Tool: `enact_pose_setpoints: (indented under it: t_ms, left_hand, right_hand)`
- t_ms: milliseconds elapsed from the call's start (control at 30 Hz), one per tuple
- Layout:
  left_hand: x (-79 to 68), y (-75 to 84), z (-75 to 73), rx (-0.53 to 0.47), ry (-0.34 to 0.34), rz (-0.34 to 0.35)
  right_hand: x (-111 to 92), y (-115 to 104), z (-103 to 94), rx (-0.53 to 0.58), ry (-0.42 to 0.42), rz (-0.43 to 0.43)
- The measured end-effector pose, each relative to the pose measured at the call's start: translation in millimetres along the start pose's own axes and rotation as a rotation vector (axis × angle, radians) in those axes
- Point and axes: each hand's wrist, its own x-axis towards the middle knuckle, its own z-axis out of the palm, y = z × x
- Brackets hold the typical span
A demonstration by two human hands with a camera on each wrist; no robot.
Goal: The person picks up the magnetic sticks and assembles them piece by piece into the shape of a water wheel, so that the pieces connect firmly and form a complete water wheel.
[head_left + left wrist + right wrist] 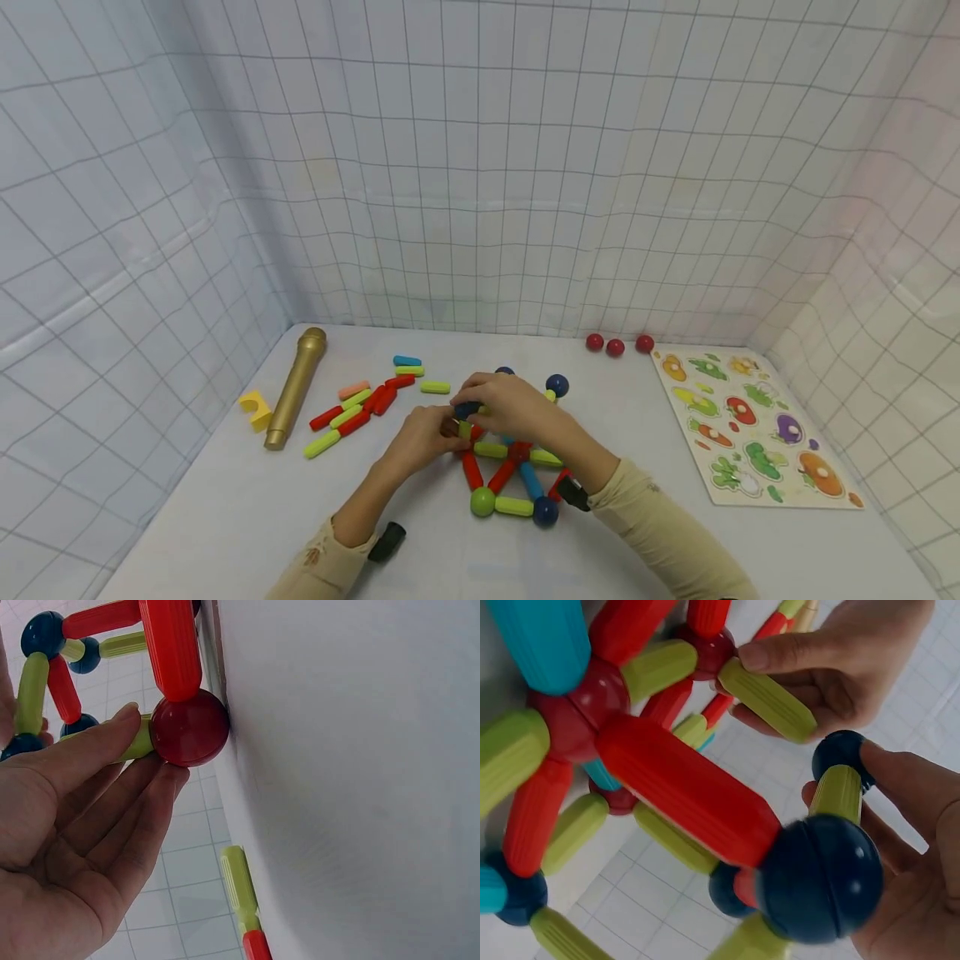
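A structure of ribbed rods and balls stands on the table, with a red hub ball, a green ball and a dark blue ball. My left hand is at its left corner. In the left wrist view, thumb and fingers pinch a yellow-green rod beside a red ball. My right hand reaches over the structure from the right. Its fingers grip a dark blue ball on a short yellow-green rod, which joins a larger-looking blue ball.
Loose red and yellow-green rods lie to the left, near a gold tube and a yellow block. Red balls sit at the back. A vegetable picture puzzle board lies on the right.
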Motion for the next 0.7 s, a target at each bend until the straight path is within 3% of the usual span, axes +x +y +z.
enact_pose_setpoints:
  t_ms: [167,433,533,700]
  left_hand:
    - [-0.9,0.1,4.1,0.029,0.012,-0.009]
    - [-0.1,-1.5,5.1,0.043,-0.051,-0.054]
    - [0.1,-2.5,2.9,0.068,-0.058,-0.088]
    - [2.1,-4.1,2.7,0.075,-0.050,-0.091]
  right_hand:
    - [-4.2,1.4,4.7,0.009,-0.036,0.026]
    - [-63.8,11.9,-11.7,0.034,0.192,0.175]
    - [-77.5,13.9,-9.2,0.006,0.174,0.189]
    - [-79.9,15.5,-1.4,-0.035,0.168,0.177]
